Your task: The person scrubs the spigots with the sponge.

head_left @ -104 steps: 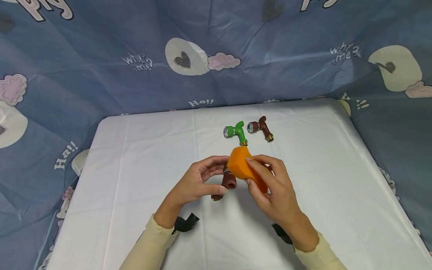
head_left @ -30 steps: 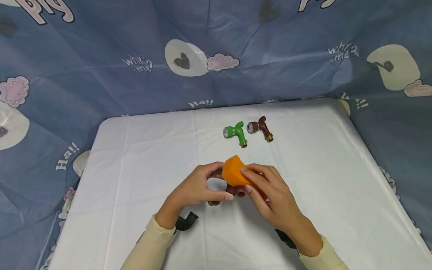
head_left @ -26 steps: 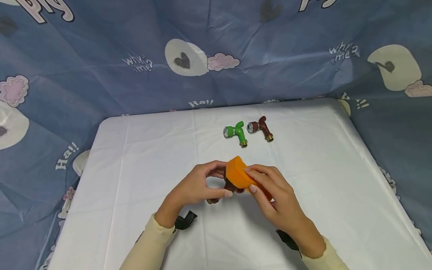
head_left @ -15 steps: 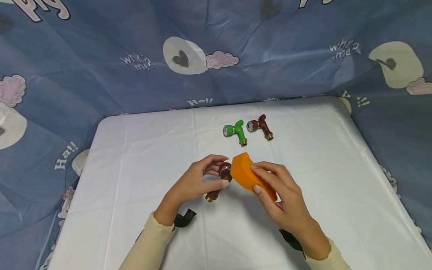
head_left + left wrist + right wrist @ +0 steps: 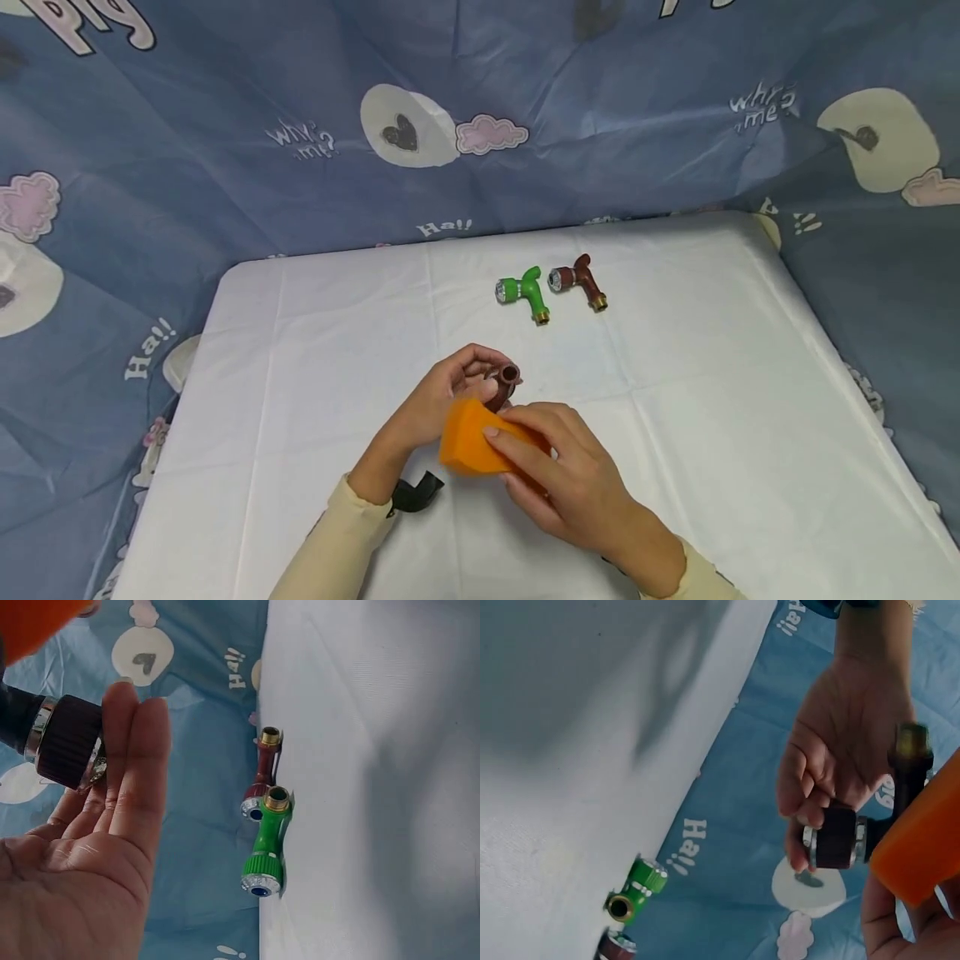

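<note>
My left hand [image 5: 431, 404] holds a brown tap [image 5: 501, 398] above the table, its round spout opening turned up toward the head camera. In the left wrist view the tap's ribbed knob [image 5: 69, 742] sits against my fingers. My right hand [image 5: 573, 479] pinches an orange sponge [image 5: 480, 442] between thumb and fingers. The sponge is on the near side of the tap and covers its lower part in the head view. In the right wrist view the sponge [image 5: 922, 832] overlaps the tap's body beside the knob, and the brass threaded end [image 5: 913, 742] sticks out past it.
A green tap [image 5: 525, 293] and a second brown tap [image 5: 579, 282] lie side by side toward the back of the white-covered table [image 5: 337, 333]. Blue printed cloth [image 5: 600, 125] hangs behind and at the sides. A black strap [image 5: 416, 493] shows at my left wrist.
The sponge has moved from the tap's right side down and left to its near side. The tap has turned in my left hand, its spout opening now facing up. The two lying taps stay put.
</note>
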Demonstrator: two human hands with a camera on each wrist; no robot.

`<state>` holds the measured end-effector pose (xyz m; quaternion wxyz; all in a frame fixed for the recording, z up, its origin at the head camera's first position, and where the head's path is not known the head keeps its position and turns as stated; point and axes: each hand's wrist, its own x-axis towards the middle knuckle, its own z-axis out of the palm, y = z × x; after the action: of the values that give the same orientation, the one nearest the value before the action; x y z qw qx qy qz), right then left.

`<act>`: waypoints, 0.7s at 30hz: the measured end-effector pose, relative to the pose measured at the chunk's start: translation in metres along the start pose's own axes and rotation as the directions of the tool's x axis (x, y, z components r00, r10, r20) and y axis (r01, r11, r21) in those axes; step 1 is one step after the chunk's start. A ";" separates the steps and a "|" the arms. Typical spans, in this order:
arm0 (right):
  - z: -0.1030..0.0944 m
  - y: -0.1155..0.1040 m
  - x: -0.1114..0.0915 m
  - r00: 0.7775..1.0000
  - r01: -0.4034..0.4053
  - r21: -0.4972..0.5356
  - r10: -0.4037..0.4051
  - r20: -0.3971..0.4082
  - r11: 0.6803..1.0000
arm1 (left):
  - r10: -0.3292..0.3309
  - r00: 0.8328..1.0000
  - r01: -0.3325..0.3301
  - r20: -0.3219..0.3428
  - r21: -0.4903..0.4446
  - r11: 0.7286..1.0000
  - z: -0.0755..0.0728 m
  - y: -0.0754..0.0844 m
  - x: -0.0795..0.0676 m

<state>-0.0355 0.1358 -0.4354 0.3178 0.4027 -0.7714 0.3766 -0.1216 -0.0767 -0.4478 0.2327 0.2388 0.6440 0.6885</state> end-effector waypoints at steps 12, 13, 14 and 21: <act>-0.006 0.011 0.006 0.997 -0.055 -0.092 0.049 -0.060 0.994 | 0.026 1.000 -0.026 0.002 0.098 0.995 -0.009 0.003 -0.005; -0.007 0.012 0.007 0.996 -0.062 -0.092 0.056 -0.066 0.994 | 0.024 1.000 -0.025 0.013 0.095 0.995 -0.011 0.003 -0.006; -0.008 0.014 0.007 0.995 -0.072 -0.089 0.065 -0.074 0.993 | 0.028 0.999 -0.031 0.034 0.078 0.996 -0.012 0.002 -0.007; -0.011 0.019 0.004 0.980 -0.159 -0.081 0.148 -0.134 0.984 | 0.032 0.994 -0.022 0.109 -0.097 0.995 -0.012 -0.001 -0.005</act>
<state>-0.0515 0.1506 -0.4326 0.3543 0.3021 -0.7947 0.3893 -0.1255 -0.0887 -0.4496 0.2699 0.2738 0.5931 0.7074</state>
